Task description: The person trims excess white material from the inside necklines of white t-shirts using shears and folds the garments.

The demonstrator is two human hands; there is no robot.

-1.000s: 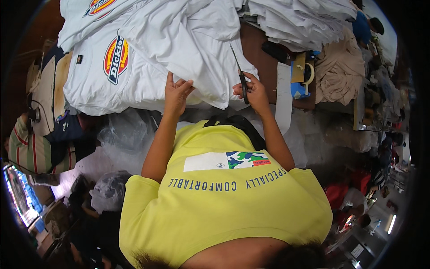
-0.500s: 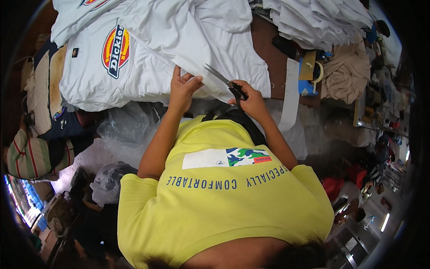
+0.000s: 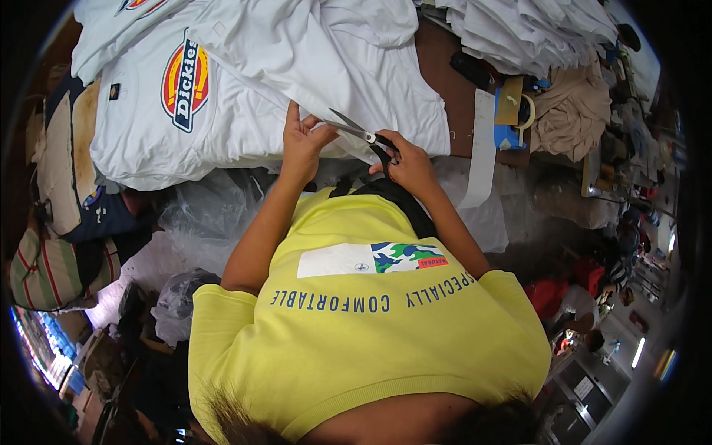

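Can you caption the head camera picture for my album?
Right hand holding open scissors, left hand at a white shirt.

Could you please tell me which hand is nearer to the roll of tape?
The right hand, gripping the scissors, is nearer: it is left of the roll of tape. The left hand, by the white cloth, is farther left.

I'm standing in what's looking like a garment workshop: printed white shirts (image 3: pixel 133 122) are covering the near left corner of the tabletop (image 3: pixel 439 70), white fabric (image 3: pixel 512 37) is lying stacked at far right, beige cloth (image 3: pixel 567 111) beyond.
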